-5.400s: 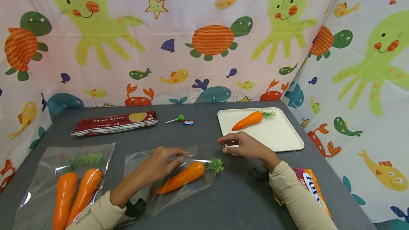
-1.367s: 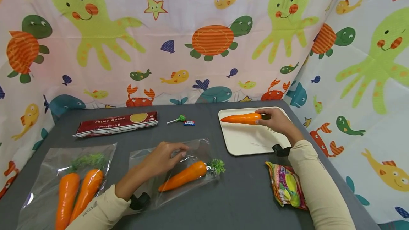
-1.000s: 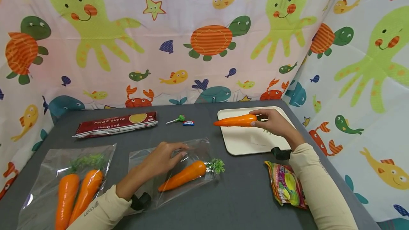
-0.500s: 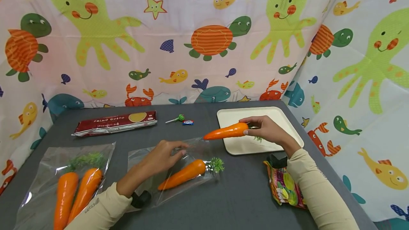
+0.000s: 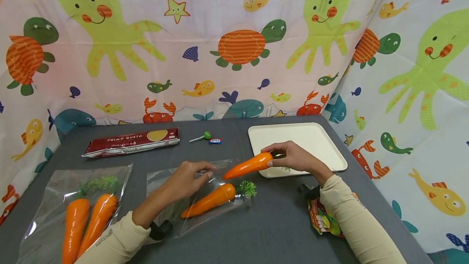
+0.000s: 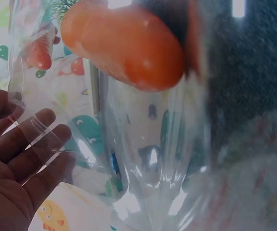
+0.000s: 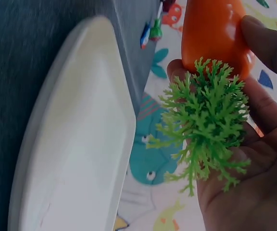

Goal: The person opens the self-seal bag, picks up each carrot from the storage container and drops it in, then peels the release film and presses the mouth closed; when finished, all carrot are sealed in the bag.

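Observation:
My right hand [image 5: 289, 156] pinches an orange carrot [image 5: 246, 167] near its leafy top, its tip pointing down-left above the bag's far right part. In the right wrist view, the carrot's green leaves [image 7: 208, 115] hang in front of the palm. The left hand [image 5: 190, 179] holds the film of a clear plastic bag [image 5: 168, 178], fingers curled; in the left wrist view the film lies across the fingers [image 6: 37, 144]. A second carrot [image 5: 210, 201] lies in that bag, its leaves [image 5: 247, 188] at the right edge. Behind the right hand is the cream tray [image 5: 318, 141].
Another clear bag [image 5: 40, 199] with two carrots [image 5: 75, 223] lies at left. Along the back are a red spaghetti pack [image 5: 132, 141], a lollipop [image 5: 205, 135] and a small wrapped candy [image 5: 215, 141]. A colourful candy bag [image 5: 324, 217] lies partly under the right forearm.
My right hand has taken a carrot from the tray and carried it left and nearer, over the bag. The left hand has stayed almost still.

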The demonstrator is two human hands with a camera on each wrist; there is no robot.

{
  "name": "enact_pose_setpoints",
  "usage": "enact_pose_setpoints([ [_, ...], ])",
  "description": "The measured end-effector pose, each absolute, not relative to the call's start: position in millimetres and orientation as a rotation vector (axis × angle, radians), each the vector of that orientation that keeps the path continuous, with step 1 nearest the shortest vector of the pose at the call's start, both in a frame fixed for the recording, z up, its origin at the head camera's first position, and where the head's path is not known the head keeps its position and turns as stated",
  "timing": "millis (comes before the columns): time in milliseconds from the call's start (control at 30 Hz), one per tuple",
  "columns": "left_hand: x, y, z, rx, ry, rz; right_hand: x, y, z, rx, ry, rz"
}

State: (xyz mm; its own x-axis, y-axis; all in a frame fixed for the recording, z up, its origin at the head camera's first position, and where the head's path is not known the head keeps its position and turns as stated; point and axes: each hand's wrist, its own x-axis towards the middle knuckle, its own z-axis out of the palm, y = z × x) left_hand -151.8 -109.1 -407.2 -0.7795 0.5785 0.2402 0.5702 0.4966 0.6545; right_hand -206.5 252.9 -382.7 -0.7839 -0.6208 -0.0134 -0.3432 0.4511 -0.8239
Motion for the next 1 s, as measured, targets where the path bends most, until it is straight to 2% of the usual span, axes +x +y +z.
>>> enact_pose_setpoints([
  [267, -150, -107, -403, 1.044, 2.726, 1.154, -199, 229, -383, -0.953, 2.437, -1.196],
  [1000, -148, -106, -402, 1.011, 2.742, 1.121, -188, 198, -395, -1.058, 2.52, -1.168],
])
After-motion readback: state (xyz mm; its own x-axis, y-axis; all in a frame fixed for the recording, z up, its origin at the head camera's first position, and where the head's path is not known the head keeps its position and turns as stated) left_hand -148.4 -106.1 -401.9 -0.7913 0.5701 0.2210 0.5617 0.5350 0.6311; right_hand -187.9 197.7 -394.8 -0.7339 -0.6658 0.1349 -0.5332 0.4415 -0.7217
